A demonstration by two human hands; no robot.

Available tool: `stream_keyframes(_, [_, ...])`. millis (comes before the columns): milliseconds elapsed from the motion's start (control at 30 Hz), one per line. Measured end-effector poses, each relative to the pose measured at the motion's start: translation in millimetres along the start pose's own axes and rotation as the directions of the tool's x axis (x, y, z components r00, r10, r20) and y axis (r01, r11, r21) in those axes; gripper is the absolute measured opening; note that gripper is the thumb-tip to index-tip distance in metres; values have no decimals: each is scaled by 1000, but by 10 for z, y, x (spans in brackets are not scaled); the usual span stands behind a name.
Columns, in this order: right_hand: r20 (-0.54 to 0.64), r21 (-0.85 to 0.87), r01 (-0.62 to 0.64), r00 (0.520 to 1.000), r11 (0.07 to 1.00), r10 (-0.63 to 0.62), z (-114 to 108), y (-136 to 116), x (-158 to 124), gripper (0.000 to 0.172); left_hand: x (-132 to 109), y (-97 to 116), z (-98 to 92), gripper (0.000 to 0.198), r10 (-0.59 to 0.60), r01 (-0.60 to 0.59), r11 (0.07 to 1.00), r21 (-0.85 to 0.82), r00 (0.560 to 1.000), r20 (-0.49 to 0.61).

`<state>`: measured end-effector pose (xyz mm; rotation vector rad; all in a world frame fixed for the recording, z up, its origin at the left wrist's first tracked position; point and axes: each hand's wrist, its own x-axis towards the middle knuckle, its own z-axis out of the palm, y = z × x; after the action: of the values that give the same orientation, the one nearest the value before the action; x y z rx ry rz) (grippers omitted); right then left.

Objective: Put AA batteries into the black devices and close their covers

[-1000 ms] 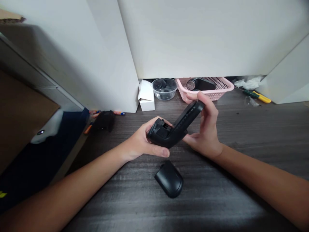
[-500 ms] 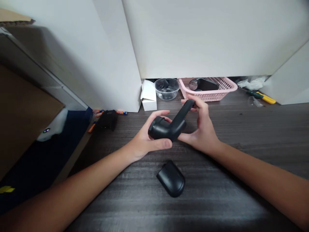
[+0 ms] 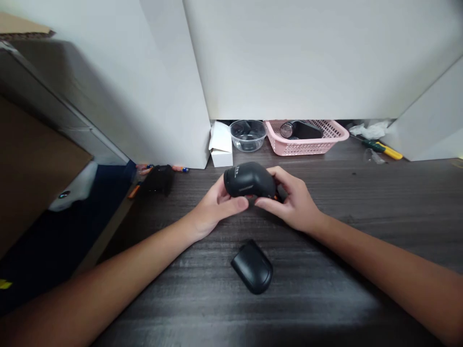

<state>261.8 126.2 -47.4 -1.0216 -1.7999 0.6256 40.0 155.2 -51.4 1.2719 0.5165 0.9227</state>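
Both hands (image 3: 295,201) grip black device (image 3: 249,179); black cover (image 3: 252,267) on dark surface (image 3: 325,294)

We saw moderate, soft light greying the white panel (image 3: 289,58), while the dark blue floor (image 3: 104,212) sank into shadow. A pale sheen streaked the wood-grain surface (image 3: 325,299). Lettering on the black device (image 3: 249,180) was too blurred for us, perhaps from motion. Wide-angle stretching marked the edges.
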Motion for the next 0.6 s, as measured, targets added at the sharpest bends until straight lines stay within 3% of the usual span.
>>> stream_keyframes(100, [75, 384, -217, 976, 897, 204, 94, -79, -23, 34, 20, 41, 68, 53, 9, -8, 998, 62, 1000, -9])
stream_keyframes(200, [198, 575, -354, 935, 738, 294, 174, -120, -33, 36, 42, 59, 97, 49, 75, -65, 991, 121, 994, -79])
stream_keyframes(367, [331, 671, -451, 892, 588, 307, 176, -39, -35, 46, 59, 39, 76, 41, 123, -101, 981, 167, 984, -130])
stream_keyframes(600, [345, 671, -455, 891, 585, 297, 148, -23, -63, 48, 62, 38, 57, 43, 116, -95, 977, 190, 988, -105])
